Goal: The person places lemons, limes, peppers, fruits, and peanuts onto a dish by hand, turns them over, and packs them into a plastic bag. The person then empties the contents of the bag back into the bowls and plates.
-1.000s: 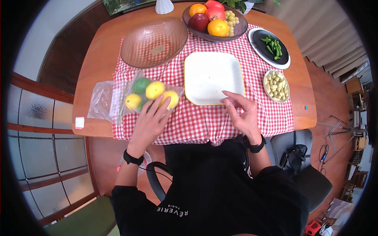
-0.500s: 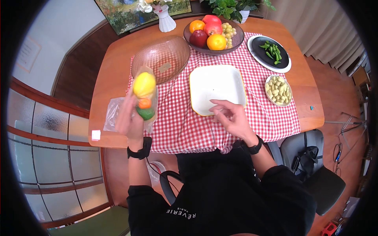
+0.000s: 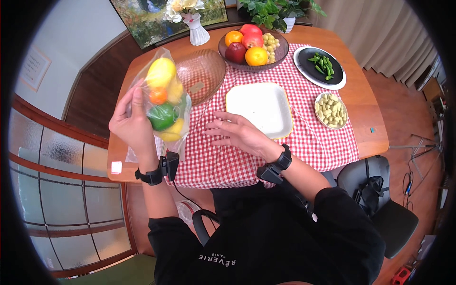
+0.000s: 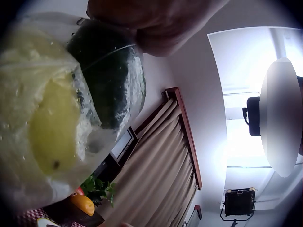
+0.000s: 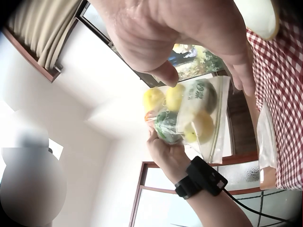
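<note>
My left hand [image 3: 133, 123] grips a clear zip bag [image 3: 186, 111] by its side and holds it up over the table's left part. Inside are several yellow lemons [image 3: 161, 72], a small orange fruit [image 3: 157, 95] and dark green fruit [image 3: 162, 117]. Printed characters show on the bag [image 5: 199, 118] in the right wrist view. Its yellow and green fruit [image 4: 109, 75] fill the left side of the left wrist view. My right hand [image 3: 242, 135] hovers with fingers spread, between the bag and a white square dish [image 3: 259, 107], holding nothing.
Behind the bag stands a brown glass bowl [image 3: 202, 76]. A fruit bowl [image 3: 282, 54] is at the back, with chillies [image 3: 323, 64] on a black plate and a dish of peanuts [image 3: 331, 110] on the right. A checked cloth [image 3: 218, 166] covers the table's middle.
My left hand has lifted the bag of fruit off the cloth and turned it upright at the left. The right hand has moved left from over the dish, its fingers spreading.
</note>
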A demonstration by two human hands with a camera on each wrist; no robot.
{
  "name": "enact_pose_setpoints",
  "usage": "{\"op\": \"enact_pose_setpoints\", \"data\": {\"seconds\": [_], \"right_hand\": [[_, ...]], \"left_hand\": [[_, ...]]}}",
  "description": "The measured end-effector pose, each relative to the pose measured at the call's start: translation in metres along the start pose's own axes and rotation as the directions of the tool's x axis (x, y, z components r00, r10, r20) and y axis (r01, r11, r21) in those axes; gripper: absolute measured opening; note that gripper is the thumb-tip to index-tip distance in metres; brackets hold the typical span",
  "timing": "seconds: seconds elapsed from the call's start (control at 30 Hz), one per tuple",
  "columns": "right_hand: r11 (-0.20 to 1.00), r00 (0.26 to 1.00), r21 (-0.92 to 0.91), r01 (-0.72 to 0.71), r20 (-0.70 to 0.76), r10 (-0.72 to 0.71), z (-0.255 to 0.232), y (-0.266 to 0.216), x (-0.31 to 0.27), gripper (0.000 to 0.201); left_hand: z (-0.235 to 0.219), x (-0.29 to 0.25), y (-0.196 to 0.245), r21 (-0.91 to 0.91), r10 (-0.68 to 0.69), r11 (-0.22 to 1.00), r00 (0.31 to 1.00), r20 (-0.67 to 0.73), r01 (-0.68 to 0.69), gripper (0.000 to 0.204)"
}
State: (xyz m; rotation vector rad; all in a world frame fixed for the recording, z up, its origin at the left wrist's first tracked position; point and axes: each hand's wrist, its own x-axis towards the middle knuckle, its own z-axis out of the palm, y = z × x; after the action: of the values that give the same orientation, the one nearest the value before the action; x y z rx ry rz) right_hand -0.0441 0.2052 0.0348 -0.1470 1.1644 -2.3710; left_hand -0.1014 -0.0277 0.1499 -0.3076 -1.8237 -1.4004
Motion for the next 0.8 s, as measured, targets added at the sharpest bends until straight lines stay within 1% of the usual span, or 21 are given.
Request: {"op": "enact_pose_setpoints", "data": {"seconds": [0.03, 0.07, 0.1, 0.13, 0.17, 0.2, 0.23, 0.27, 0.33, 0.37, 0.43, 0.47, 0.5, 0.53, 0.6, 0.67, 0.7, 0.73, 0.77, 0.8], "right_hand": [[1.0, 1.0, 0.002, -0.002, -0.001, 0.002, 0.002, 0.003, 0.001, 0.085], [1.0, 1.0, 0.026, -0.003, 0.016, 0.002, 0.004, 0.005, 0.004, 0.08], [0.999, 0.999, 0.05, -0.002, 0.035, 0.001, 0.006, 0.006, 0.006, 0.077], [0.997, 0.999, 0.073, -0.001, 0.053, -0.002, 0.009, 0.007, 0.009, 0.073], [0.997, 0.999, 0.074, 0.0, 0.052, -0.004, 0.012, 0.006, 0.011, 0.073], [0.989, 0.994, 0.149, 0.012, 0.11, -0.029, 0.016, 0.002, 0.014, 0.07], [0.974, 0.985, 0.224, 0.02, 0.164, -0.058, 0.021, -0.003, 0.016, 0.068], [0.975, 0.985, 0.223, 0.024, 0.16, -0.061, 0.026, -0.007, 0.019, 0.068], [0.958, 0.979, 0.25, 0.142, 0.106, -0.173, 0.034, -0.017, 0.025, 0.066], [0.958, 0.979, 0.246, 0.147, 0.104, -0.177, 0.032, -0.022, 0.028, 0.066], [0.959, 0.983, 0.233, 0.161, 0.051, -0.178, 0.025, -0.032, 0.036, 0.061], [0.96, 0.982, 0.226, 0.167, 0.053, -0.183, 0.02, -0.04, 0.042, 0.061], [0.976, 0.988, 0.161, 0.148, 0.026, -0.154, 0.012, -0.046, 0.048, 0.058], [0.987, 0.992, 0.098, 0.125, -0.003, -0.125, 0.003, -0.052, 0.054, 0.056], [0.989, 0.993, 0.081, 0.121, -0.015, -0.12, -0.008, -0.069, 0.069, 0.054], [0.985, 0.983, -0.154, 0.076, -0.156, -0.1, -0.016, -0.092, 0.079, 0.054], [0.97, 0.978, -0.234, 0.07, -0.177, -0.113, -0.024, -0.102, 0.086, 0.053], [0.948, 0.972, -0.312, 0.061, -0.198, -0.128, -0.027, -0.112, 0.091, 0.053], [0.926, 0.958, -0.377, 0.031, -0.254, -0.135, -0.031, -0.122, 0.095, 0.054], [0.924, 0.957, -0.38, 0.035, -0.254, -0.14, -0.034, -0.13, 0.1, 0.054]], "left_hand": [[0.0, 0.002, -0.004, -0.058, -0.05, 0.997, 0.997, -0.052, 0.047, 0.018], [0.0, 0.004, -0.007, -0.117, -0.101, 0.989, 0.99, -0.102, 0.089, 0.018], [0.003, 0.004, -0.012, -0.204, -0.117, 0.974, 0.99, -0.085, 0.097, 0.023], [0.007, 0.003, -0.016, -0.203, -0.116, 0.974, 0.99, -0.084, 0.096, 0.023], [0.013, 0.0, -0.02, -0.33, -0.187, 0.933, 0.978, -0.096, 0.147, 0.024], [0.019, -0.003, -0.022, -0.451, -0.26, 0.872, 0.961, -0.095, 0.191, 0.024], [0.025, -0.006, -0.025, -0.499, -0.293, 0.838, 0.954, -0.066, 0.222, 0.027], [0.032, -0.011, -0.029, -0.502, -0.292, 0.835, 0.954, -0.062, 0.223, 0.027], [0.046, -0.019, -0.04, -0.638, -0.391, 0.714, 0.92, -0.02, 0.289, 0.028], [0.051, -0.021, -0.047, -0.656, -0.4, 0.694, 0.916, -0.008, 0.298, 0.027], [0.057, -0.022, -0.057, -0.674, -0.408, 0.673, 0.913, 0.006, 0.306, 0.025], [0.061, -0.02, -0.062, -0.689, -0.416, 0.654, 0.909, 0.018, 0.313, 0.023], [0.063, -0.018, -0.07, -0.694, -0.412, 0.651, 0.911, 0.019, 0.309, 0.023], [0.064, -0.016, -0.081, -0.67, -0.419, 0.666, 0.907, 0.027, 0.328, 0.021], [0.068, -0.014, -0.1, -0.649, -0.421, 0.68, 0.906, 0.035, 0.341, 0.019], [0.071, -0.013, -0.116, -0.599, -0.474, 0.663, 0.871, 0.129, 0.449, 0.012], [0.07, -0.013, -0.122, -0.601, -0.469, 0.664, 0.874, 0.127, 0.444, 0.012], [0.069, -0.012, -0.126, -0.502, -0.524, 0.667, 0.825, 0.211, 0.551, 0.009], [0.069, -0.011, -0.13, -0.39, -0.579, 0.658, 0.764, 0.285, 0.644, 0.006], [0.07, -0.01, -0.135, -0.394, -0.575, 0.658, 0.766, 0.286, 0.642, 0.006]]}}
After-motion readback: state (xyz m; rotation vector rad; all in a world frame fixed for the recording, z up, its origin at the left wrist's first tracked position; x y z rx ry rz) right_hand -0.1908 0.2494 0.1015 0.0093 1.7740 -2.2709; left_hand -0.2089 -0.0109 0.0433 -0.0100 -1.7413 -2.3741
